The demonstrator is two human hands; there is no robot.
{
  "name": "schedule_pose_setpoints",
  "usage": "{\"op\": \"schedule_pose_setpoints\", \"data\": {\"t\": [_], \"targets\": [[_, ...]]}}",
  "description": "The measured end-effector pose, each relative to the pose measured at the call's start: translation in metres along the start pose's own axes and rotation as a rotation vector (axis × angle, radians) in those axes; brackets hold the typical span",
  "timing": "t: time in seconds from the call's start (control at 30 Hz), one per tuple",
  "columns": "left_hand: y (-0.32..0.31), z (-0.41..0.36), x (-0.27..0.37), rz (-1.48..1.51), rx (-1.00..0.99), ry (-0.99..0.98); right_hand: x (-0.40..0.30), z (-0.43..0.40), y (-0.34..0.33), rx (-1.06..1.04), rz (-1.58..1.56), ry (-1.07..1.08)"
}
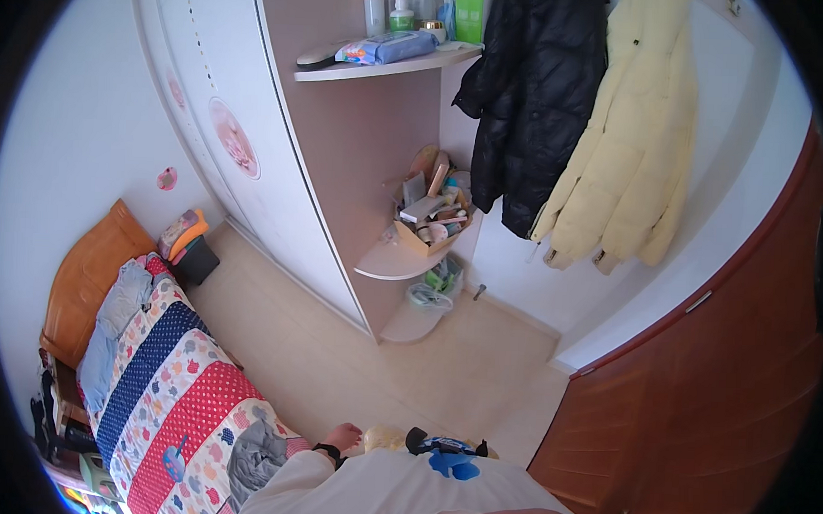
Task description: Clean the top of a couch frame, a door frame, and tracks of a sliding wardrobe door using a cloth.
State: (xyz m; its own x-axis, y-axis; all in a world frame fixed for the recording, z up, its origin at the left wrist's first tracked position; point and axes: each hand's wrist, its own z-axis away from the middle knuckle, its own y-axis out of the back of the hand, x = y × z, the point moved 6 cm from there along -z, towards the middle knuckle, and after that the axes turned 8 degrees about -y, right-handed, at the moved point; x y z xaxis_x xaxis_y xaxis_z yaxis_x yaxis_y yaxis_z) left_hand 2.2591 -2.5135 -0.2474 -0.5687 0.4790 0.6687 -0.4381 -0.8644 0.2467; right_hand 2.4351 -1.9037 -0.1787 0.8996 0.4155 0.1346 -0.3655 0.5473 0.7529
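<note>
My left hand [344, 436] hangs low beside my body, between the bed and my white top [390, 491]. Its fingers are loosely bent and slightly apart, with nothing seen in them. A black band [328, 450] circles that wrist. Nearest to this hand is the bed [195, 412], spread with a patterned quilt in red, navy and white. A crumpled grey cloth [262, 459] lies on the quilt's near edge. My right hand is out of view. Before me stand a white sliding-door wardrobe [241, 67] and its rounded corner shelves [391, 69].
A box of cosmetics [429, 223] fills the middle shelf. Plastic bags [432, 297] sit on the lowest one. A black padded jacket [532, 112] and a cream one [626, 142] hang on the wall. The brown door [691, 416] is at right; a dark bin [197, 260] stands beside the headboard [95, 273].
</note>
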Motion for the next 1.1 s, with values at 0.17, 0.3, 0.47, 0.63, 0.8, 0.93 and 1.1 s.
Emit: {"op": "schedule_pose_setpoints", "data": {"t": [0.17,0.3,0.47,0.63,0.8,0.93,1.1], "targets": [[0.023,-0.042,-0.021,0.042,-0.028,-0.145,-0.042,0.003,0.003,-0.057,0.019,0.018],[0.068,-0.022,-0.017,-0.128,0.016,-0.019,-0.089,0.012,0.005,-0.110,0.058,0.068],[0.143,-0.087,-0.185,-0.726,-0.003,-0.389,-0.231,0.061,0.026,0.061,0.776,0.848],[0.235,-0.096,-0.198,-1.034,-0.015,-0.296,-0.395,0.157,0.207,0.284,-0.699,0.587],[0.298,-0.114,-0.141,-0.538,0.162,-0.007,-0.469,0.266,0.370,0.958,-0.988,1.094],[0.311,-0.154,-0.118,0.175,0.324,-0.001,-0.494,0.345,0.458,1.286,-1.114,1.343],[0.277,-0.170,-0.043,0.023,0.242,-0.020,-0.512,0.376,0.505,1.521,-1.130,1.377]]}}
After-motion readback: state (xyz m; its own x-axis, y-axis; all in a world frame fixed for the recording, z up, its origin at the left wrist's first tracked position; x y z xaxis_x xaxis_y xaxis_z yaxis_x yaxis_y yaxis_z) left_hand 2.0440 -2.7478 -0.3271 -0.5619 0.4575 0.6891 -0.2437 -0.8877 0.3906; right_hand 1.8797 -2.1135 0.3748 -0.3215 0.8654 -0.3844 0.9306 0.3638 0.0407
